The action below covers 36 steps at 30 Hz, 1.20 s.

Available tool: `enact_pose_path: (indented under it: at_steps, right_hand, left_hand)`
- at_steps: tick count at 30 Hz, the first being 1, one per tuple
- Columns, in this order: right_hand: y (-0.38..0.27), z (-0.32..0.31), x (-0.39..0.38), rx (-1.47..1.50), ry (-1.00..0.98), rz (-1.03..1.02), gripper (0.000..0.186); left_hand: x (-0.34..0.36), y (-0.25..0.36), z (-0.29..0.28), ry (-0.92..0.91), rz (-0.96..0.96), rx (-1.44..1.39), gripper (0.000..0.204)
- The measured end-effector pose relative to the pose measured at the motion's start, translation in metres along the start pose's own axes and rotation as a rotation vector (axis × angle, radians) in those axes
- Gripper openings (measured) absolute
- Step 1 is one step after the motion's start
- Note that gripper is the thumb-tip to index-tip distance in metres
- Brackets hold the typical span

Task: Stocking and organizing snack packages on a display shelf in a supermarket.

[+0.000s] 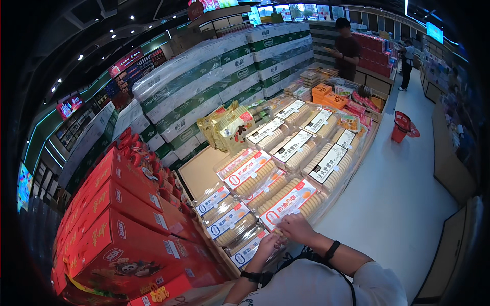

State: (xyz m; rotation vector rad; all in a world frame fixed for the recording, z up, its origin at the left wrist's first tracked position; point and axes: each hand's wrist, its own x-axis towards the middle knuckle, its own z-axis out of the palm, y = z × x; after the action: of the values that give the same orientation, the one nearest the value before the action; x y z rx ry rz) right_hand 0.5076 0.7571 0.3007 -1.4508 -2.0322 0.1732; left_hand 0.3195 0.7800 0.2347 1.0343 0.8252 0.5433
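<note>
A red-labelled biscuit pack [290,203] lies just beyond the right hand [298,228], while a blue-labelled biscuit pack [249,250] sits beside the left hand [267,247], either hand's grip impossible to tell.

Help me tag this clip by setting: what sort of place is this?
Most likely a supermarket or snack shop: rows of packaged biscuits laid out, stacked red boxes beside them, and piled green-and-white cartons behind.

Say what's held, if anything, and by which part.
Cannot tell: the right hand is at the near edge of a red-labelled biscuit pack, the left hand by a blue-labelled pack; any grip is hidden.
</note>
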Motion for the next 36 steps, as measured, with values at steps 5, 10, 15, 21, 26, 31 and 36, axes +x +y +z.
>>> enact_pose_path:
  at_steps: [5,10,15,21,26,31,36]
  right_hand:
    - [0.066,-0.04,-0.013,-0.305,0.162,0.132,0.025]
    - [0.093,-0.05,-0.021,-0.327,0.287,0.267,0.023]
    - [0.089,-0.035,-0.014,-0.253,0.387,0.287,0.024]
    - [0.098,-0.04,0.008,-0.228,0.347,0.25,0.022]
    - [0.063,-0.022,0.0,-0.247,0.246,0.179,0.025]
    - [0.017,0.0,-0.015,0.048,0.098,-0.099,0.026]
    - [0.047,-0.02,-0.011,-0.115,0.12,-0.055,0.025]
  left_hand:
    - [0.001,-0.002,0.004,0.033,-0.003,-0.07,0.025]
    - [0.004,-0.011,-0.001,-0.028,0.032,-0.056,0.025]
    - [0.001,-0.006,0.002,0.021,0.017,-0.057,0.024]
    - [0.007,0.009,0.009,0.023,-0.009,-0.03,0.025]
    - [0.004,0.003,0.011,0.016,-0.02,-0.043,0.027]
    - [-0.005,0.007,0.011,-0.005,-0.019,-0.029,0.025]
    - [-0.008,0.009,0.015,0.025,-0.006,-0.01,0.026]
